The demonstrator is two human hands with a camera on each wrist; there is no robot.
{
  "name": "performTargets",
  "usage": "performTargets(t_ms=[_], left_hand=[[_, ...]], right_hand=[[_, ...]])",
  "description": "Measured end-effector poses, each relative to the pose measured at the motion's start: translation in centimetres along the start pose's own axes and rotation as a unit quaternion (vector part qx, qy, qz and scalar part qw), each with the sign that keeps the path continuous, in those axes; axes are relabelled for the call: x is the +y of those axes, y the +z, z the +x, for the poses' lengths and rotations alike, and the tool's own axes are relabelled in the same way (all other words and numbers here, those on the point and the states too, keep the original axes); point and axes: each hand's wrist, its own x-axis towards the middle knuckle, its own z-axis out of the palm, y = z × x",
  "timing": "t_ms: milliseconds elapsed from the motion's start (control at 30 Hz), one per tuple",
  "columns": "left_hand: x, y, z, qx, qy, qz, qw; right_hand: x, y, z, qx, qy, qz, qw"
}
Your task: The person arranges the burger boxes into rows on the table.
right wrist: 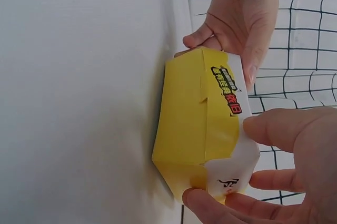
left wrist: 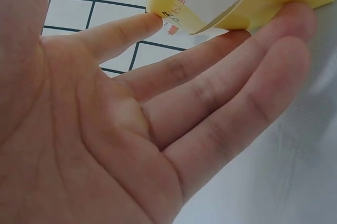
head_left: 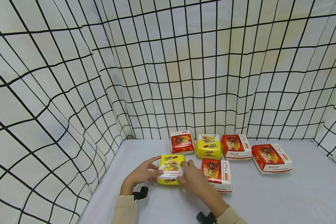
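Sleeves (head_left: 125, 209): beige, reaching in at four and eight o'clock, taking the held yellow box (head_left: 172, 162) as clock centre and twelve as farthest from the person.
Wrist cameras (head_left: 140, 193): black, strapped on just beyond the cuffs, at five and eight o'clock.
Right hand (head_left: 195, 181): at four o'clock, gripping the box's right end, spread only as wide as the box, with thumb on one face and fingers on another in the right wrist view.
Left hand (head_left: 141, 174): at nine o'clock, lightly holding the left end, with thumb over the edge and long, barely bent fingers against the side and underside.
Held yellow box: between both hands, low and just left of centre in the head view; closed, burger picture uppermost; hard to tell whether resting fully on the table.
Near red box (head_left: 217, 171): at three o'clock, partly hidden by the right hand and forearm.
Outer red box (head_left: 270, 157): well apart, almost at three o'clock, turned askew.
Middle red box (head_left: 235, 146): between two and three o'clock.
Far yellow box (head_left: 209, 146): at two o'clock, just beside the middle red box.
Far red box (head_left: 182, 141): between twelve and one o'clock.
Tabletop (head_left: 268, 199): white, spread beneath all the boxes.
Gridded wall (head_left: 210, 85): black mesh over white, rising behind at twelve o'clock and along both sides.
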Motion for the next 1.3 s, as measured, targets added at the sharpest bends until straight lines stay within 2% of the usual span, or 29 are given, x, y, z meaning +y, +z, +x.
performTargets(t_ms=[167,533,1067,1300], left_hand=[[0.1,0.0,0.1,-0.002,0.001,-0.002,1.0],[0.2,-0.1,0.1,-0.004,-0.005,-0.001,1.0],[0.4,0.1,-0.2,-0.009,-0.003,-0.016,0.9998],[0.5,0.0,-0.2,-0.013,-0.006,-0.009,0.9999]], right_hand=[[-0.2,0.3,0.0,0.0,0.015,0.012,1.0],[-0.4,0.2,-0.2,0.001,0.013,-0.004,1.0],[-0.2,-0.3,-0.3,0.001,-0.003,-0.017,1.0],[0.0,-1.0,-0.2,0.021,-0.016,-0.021,0.999]])
